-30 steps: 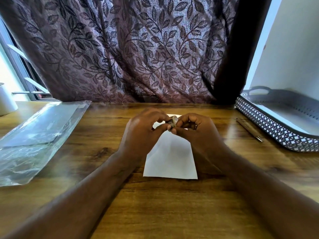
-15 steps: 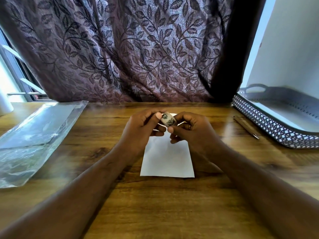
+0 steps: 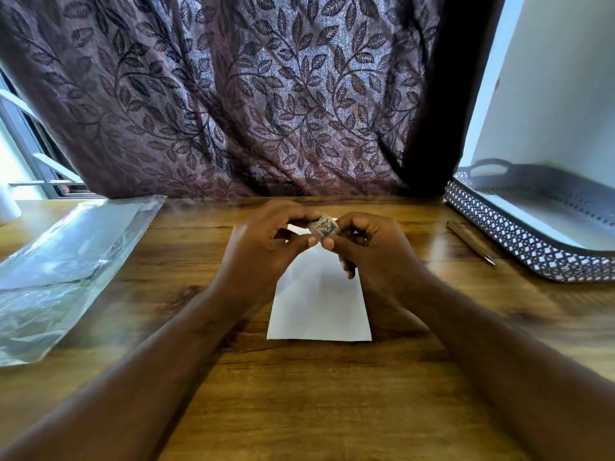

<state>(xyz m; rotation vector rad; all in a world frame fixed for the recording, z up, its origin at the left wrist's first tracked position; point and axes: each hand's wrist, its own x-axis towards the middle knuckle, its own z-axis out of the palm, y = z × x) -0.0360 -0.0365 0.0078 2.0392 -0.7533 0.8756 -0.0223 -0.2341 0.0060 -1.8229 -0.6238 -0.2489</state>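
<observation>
While over white paper (image 3: 319, 304) | left hand (image 3: 263, 241), right hand (image 3: 376, 247): fingers (image 3: 327, 243) pinch small roll (image 3: 324, 226)

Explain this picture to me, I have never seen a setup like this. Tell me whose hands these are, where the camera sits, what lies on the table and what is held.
There is no machine here: a person works with two bare hands. The camera is worn on the person's head and looks forward and down, so both forearms reach in from the bottom edge. The left hand and the right hand together pinch a small printed piece, perhaps a stamp, over the far end of a white envelope that lies flat on the wooden table. On the left lies a clear plastic bag. On the right a pen lies beside a patterned tray. A leaf-patterned curtain hangs behind the table.
</observation>
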